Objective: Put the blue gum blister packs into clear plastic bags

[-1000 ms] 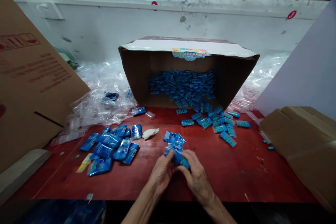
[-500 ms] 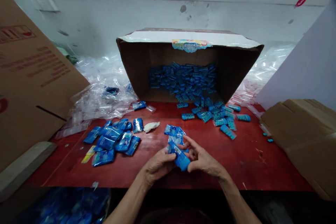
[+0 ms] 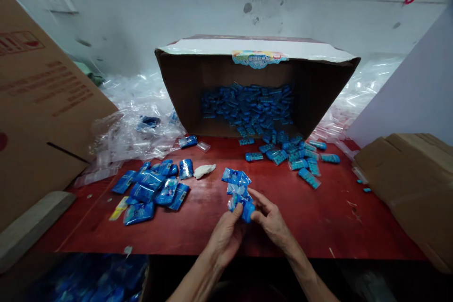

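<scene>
Near the front middle of the table, both hands are around a small blue packet [image 3: 248, 212] with a rounded near end. My left hand [image 3: 228, 236] pinches its left side, thumb on top. My right hand [image 3: 271, 219] closes on its right side with thumb and fingers. Just beyond my fingertips lie flat, printed blue wrappers [image 3: 235, 178], partly overlapping the held packet in view. Over to the left is a pile of filled blue packets [image 3: 150, 186], and a crumpled white scrap [image 3: 204, 171] lies between that pile and the wrappers.
A cardboard box [image 3: 336, 89] lies on its side at the back, with blue-capped clear bottles [image 3: 278, 156] spilling out. Clear plastic packaging [image 3: 127, 132] is heaped behind the pile. Cartons flank the red table [image 3: 318, 226]. Below its front left edge are more blue packets [image 3: 102, 278].
The blue packet has turned and its barcode side is out of sight. My left hand has moved right and swung more upright; my right hand's fingers have drawn in around the packet.
</scene>
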`<act>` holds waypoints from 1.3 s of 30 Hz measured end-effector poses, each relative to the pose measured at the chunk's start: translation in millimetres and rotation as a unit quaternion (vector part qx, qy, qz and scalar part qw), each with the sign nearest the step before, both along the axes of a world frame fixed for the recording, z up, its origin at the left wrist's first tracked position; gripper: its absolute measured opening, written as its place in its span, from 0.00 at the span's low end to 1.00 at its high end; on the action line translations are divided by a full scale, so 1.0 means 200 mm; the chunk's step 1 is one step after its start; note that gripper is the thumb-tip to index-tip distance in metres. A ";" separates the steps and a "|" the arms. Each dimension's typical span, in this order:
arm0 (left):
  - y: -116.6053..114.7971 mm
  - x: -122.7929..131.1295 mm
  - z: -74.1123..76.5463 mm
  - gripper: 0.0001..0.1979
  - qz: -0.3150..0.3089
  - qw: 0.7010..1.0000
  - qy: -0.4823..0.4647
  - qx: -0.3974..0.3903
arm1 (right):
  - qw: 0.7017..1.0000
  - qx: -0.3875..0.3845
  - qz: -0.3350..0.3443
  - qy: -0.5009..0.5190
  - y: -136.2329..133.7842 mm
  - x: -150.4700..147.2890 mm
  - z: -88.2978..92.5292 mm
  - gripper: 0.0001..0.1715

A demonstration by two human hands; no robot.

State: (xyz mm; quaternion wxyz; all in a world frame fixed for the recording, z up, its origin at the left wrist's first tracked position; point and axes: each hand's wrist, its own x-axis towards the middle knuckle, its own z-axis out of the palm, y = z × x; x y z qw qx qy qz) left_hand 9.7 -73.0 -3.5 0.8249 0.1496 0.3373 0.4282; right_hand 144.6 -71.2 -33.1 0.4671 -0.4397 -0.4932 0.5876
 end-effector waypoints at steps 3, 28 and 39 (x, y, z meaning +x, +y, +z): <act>-0.01 0.00 0.01 0.12 -0.005 1.000 0.021 -0.011 | 1.000 -0.005 -0.002 -0.009 0.00 0.00 0.02 0.34; 0.19 -0.64 0.20 0.21 0.348 0.937 0.021 -0.020 | 0.850 0.121 -0.067 -0.508 0.14 -0.01 0.06 0.07; 0.17 -0.12 -0.04 0.28 0.101 0.929 0.340 0.104 | 0.830 0.170 -0.015 -0.531 0.11 -0.03 0.11 0.05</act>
